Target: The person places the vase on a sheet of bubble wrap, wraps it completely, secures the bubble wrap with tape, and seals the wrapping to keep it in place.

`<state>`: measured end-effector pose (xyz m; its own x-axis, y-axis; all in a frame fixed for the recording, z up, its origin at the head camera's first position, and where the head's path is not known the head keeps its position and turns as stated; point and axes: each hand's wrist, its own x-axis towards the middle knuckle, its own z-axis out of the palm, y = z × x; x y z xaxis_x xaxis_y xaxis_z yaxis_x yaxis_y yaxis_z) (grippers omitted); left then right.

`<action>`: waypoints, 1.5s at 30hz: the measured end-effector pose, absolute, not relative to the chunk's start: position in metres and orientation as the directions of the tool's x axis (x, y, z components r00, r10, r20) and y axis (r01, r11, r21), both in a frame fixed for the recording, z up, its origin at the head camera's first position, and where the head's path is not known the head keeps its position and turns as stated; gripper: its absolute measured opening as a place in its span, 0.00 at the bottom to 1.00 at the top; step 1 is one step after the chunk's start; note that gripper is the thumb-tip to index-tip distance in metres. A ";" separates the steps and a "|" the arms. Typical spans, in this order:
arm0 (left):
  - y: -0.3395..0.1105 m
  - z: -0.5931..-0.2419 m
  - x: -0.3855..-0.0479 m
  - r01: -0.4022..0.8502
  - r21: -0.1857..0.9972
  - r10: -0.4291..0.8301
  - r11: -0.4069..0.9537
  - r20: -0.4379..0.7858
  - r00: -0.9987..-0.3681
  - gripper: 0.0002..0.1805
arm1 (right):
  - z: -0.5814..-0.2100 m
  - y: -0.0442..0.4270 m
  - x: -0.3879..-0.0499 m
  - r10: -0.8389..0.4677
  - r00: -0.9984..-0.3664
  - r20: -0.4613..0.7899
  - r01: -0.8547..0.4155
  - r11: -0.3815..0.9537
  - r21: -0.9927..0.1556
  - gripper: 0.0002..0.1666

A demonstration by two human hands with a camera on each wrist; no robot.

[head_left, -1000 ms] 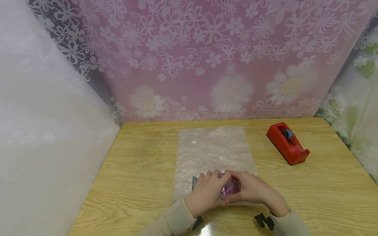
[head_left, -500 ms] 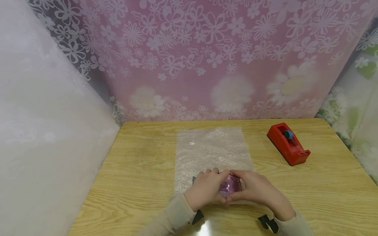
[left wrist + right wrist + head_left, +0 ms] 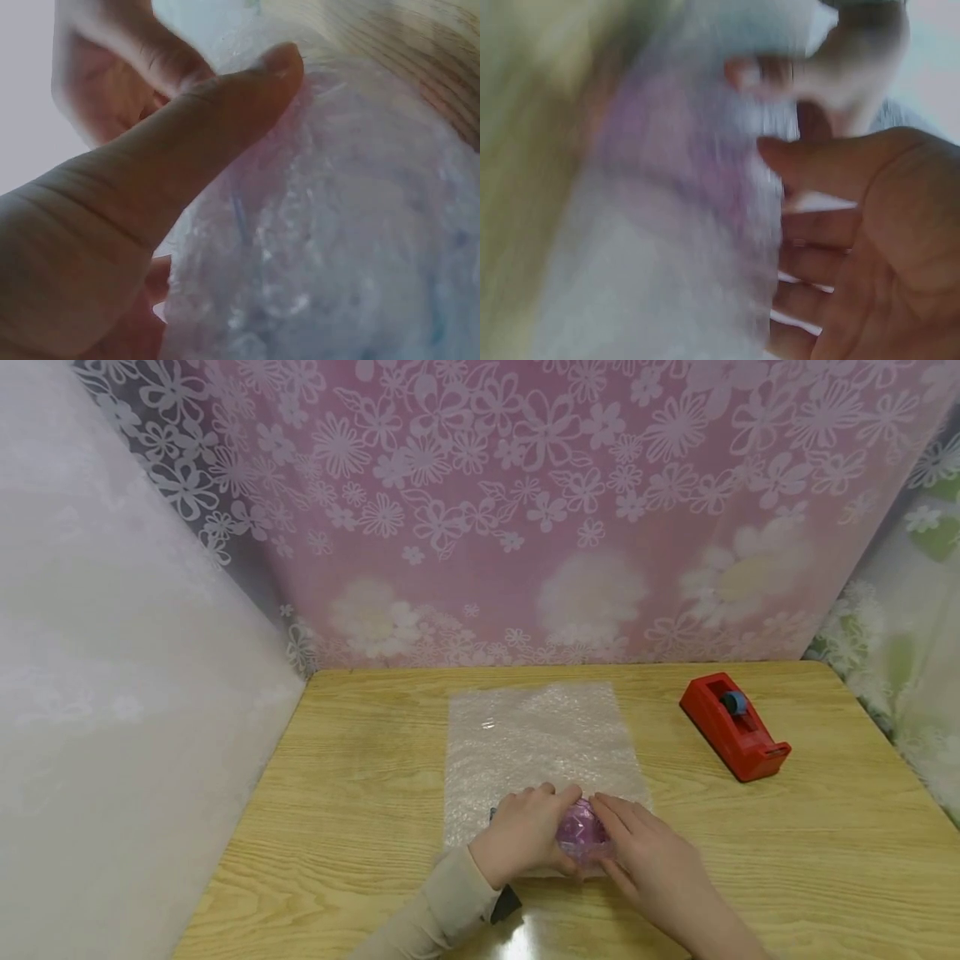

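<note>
A pink-purple object in bubble wrap [image 3: 582, 833] is between the two hands at the near end of a sheet of bubble wrap [image 3: 536, 735]. What the object is cannot be made out through the film. My left hand [image 3: 522, 837] grips its left side, the thumb [image 3: 255, 90] lying over the wrap in the left wrist view. On the other side, my right hand [image 3: 656, 864] touches the bundle with fairly straight fingers; in the blurred right wrist view its thumb [image 3: 817, 165] meets the wrap's edge. A small bluish corner shows beside the left hand.
A red tape dispenser [image 3: 737, 727] with a blue-cored roll stands at the right of the wooden table [image 3: 352, 777]. Patterned pink curtain [image 3: 480, 510] hangs along the back edge, with pale cloth at both sides. A black piece [image 3: 506, 906] shows beneath the left wrist.
My right hand has loosened from its curved hold, its fingers straightening and its wrist turning nearer the body. The left hand keeps its grip. More of the wrapped object's right side shows.
</note>
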<state>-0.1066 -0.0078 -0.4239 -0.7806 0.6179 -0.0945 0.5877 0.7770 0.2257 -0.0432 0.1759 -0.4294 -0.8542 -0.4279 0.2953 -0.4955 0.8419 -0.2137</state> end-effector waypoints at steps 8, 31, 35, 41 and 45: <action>-0.010 -0.424 -0.111 0.576 0.273 0.615 0.770 -0.081 -0.784 0.44 | -0.452 0.156 -0.020 -0.405 -0.870 0.282 -0.450 0.886 -0.116 0.51; -0.017 -0.420 -0.125 0.509 0.512 0.670 0.692 -0.194 -0.717 0.43 | -0.476 0.139 -0.022 -0.327 -0.880 0.344 -0.406 0.894 -0.189 0.72; -0.018 -0.417 -0.127 0.517 0.508 0.677 0.689 -0.198 -0.709 0.39 | -0.478 0.139 -0.027 -0.328 -0.859 0.393 -0.421 0.890 -0.177 0.65; -0.018 -0.417 -0.128 0.558 0.460 0.689 0.691 -0.186 -0.701 0.37 | -0.480 0.139 -0.031 -0.332 -0.852 0.405 -0.428 0.887 -0.172 0.63; -0.016 -0.416 -0.126 0.593 0.396 0.690 0.701 -0.164 -0.705 0.37 | -0.478 0.139 -0.032 -0.333 -0.853 0.401 -0.426 0.889 -0.168 0.61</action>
